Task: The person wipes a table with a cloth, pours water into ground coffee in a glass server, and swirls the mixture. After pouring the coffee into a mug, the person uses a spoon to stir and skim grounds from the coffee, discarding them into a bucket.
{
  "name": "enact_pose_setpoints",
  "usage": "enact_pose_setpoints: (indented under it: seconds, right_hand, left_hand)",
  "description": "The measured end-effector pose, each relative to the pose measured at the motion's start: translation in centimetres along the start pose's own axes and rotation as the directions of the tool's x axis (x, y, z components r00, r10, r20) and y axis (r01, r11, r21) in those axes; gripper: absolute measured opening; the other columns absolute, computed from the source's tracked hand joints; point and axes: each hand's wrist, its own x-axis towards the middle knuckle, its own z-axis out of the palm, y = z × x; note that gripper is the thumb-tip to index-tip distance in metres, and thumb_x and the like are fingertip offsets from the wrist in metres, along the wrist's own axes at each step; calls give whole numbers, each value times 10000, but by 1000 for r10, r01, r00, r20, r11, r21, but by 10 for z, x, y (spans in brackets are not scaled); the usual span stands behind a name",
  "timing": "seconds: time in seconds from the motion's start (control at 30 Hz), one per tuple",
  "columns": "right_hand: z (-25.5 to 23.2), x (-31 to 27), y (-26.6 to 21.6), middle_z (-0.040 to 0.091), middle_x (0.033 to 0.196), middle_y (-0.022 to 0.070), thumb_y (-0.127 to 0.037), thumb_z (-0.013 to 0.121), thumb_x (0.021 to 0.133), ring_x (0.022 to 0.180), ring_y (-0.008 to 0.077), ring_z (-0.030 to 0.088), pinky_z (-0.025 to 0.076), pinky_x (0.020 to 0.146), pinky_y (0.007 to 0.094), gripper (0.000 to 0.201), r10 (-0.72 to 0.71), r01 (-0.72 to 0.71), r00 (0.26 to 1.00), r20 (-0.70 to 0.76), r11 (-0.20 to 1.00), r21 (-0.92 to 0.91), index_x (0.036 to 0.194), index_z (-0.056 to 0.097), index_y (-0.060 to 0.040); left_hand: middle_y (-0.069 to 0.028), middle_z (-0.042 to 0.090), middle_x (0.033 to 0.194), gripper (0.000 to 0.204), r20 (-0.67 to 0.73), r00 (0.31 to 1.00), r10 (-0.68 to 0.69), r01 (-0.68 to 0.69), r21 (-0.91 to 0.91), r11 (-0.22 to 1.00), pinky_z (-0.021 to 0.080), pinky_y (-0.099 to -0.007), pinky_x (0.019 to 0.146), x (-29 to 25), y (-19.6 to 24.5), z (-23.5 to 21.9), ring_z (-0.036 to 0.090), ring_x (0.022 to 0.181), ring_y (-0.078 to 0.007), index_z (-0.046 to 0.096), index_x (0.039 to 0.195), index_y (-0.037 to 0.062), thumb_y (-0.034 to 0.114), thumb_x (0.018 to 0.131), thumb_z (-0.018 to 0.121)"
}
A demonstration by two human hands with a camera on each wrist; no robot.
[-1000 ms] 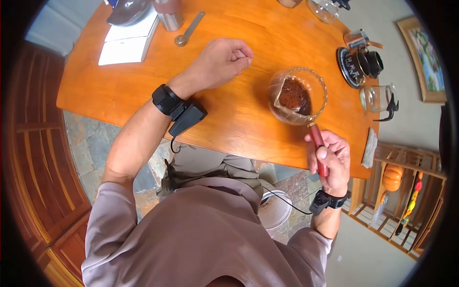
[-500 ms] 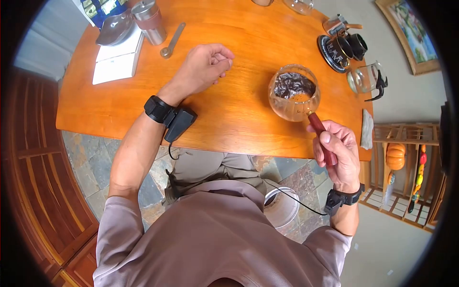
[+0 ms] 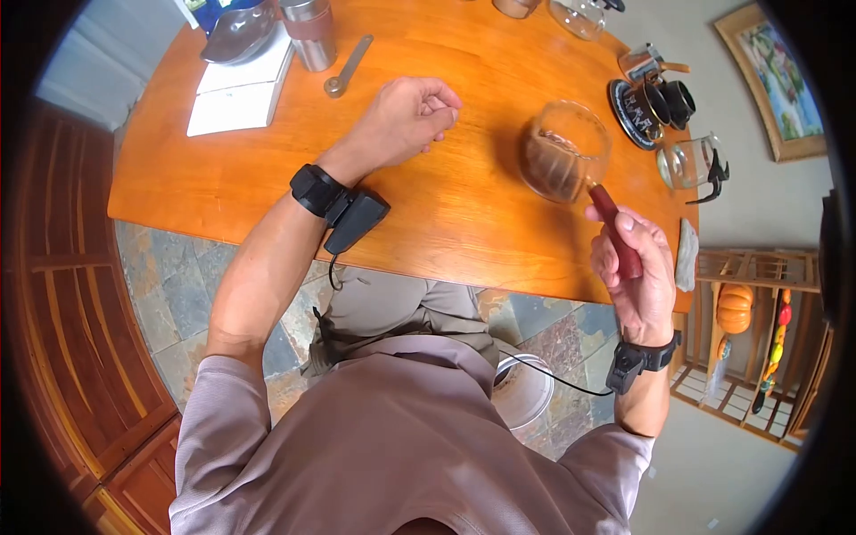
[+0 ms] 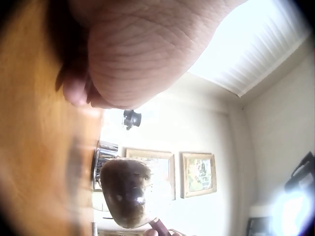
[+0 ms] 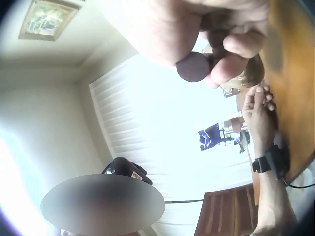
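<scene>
My right hand (image 3: 640, 263) grips the reddish-brown wooden handle (image 3: 615, 230) of a round glass coffee server (image 3: 580, 134). The server is held over the table, and dark brown liquid is heaped toward its left side, blurred by motion. From the left wrist view, the server (image 4: 125, 191) appears raised above the tabletop, its glass coated brown. The handle's round end (image 5: 193, 67) shows beneath my fingers in the right wrist view. My left hand (image 3: 397, 120) rests at the wooden table, fingers loosely curled with nothing in them, to the left of the server.
A long-handled scoop (image 3: 349, 67), a steel grinder (image 3: 309, 36) and a grey dish (image 3: 239, 36) on a white pad (image 3: 234, 107) stand at the left. Along the right edge are a black cup (image 3: 646, 105), a glass pot (image 3: 691, 165) and a grey cloth (image 3: 687, 254).
My right hand has swirled the server, moving it slightly up and right since half a second ago. Its liquid has swung round to the left side. The left hand stays loosely curled.
</scene>
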Motion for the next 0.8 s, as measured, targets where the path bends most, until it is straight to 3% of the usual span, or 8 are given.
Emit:
enact_pose_setpoints:
  seconds: [0.23,0.3,0.43,0.53,0.63,0.8]
  right_hand:
    - [4,-3,-1,497,513,6,-285,629,929,396,72,397,297,404,205,384,64,-63,997,37,998,-21,1063,662,74]
    - [4,5,0,516,528,21,-304,636,925,400,80,407,305,407,206,404,7,-6,1000,-18,999,50,1062,664,75]
    - [-2,-2,2,518,547,22,-289,625,938,408,85,412,299,405,221,415,31,-36,997,64,997,73,1085,649,99]
    - [3,7,4,513,535,21,-303,615,940,404,88,411,300,402,220,429,46,-50,998,45,993,106,1078,655,101]
    - [-3,15,7,517,523,29,-324,605,939,389,89,403,301,398,219,451,39,-44,998,47,991,124,1079,657,101]
    - [-5,14,9,482,478,25,-333,584,945,378,98,400,301,390,234,467,67,-74,993,94,995,74,1094,656,104]
  left_hand:
    - [-37,639,823,236,10,999,54,-54,14,998,496,-222,570,1,-4,-1,607,717,-82,614,1062,-30,168,934,606]
    - [-41,640,822,239,2,998,60,-60,5,998,498,-221,568,0,-4,-1,609,715,-85,614,1066,-32,167,934,605]
    - [-51,645,822,241,-5,996,85,-85,-1,996,503,-228,550,0,-6,-2,615,705,-95,617,1070,-40,161,938,600]
    - [-59,647,822,238,-8,991,133,-133,29,991,504,-234,537,4,-11,-1,618,700,-99,621,1064,-44,158,940,599]
    - [-59,648,821,241,-14,997,70,-70,-13,997,503,-234,534,1,-7,-1,619,696,-100,621,1063,-44,163,941,602]
    - [-51,649,826,230,-16,995,98,-98,35,995,497,-229,532,2,-9,-1,615,693,-91,619,1068,-32,164,950,600]
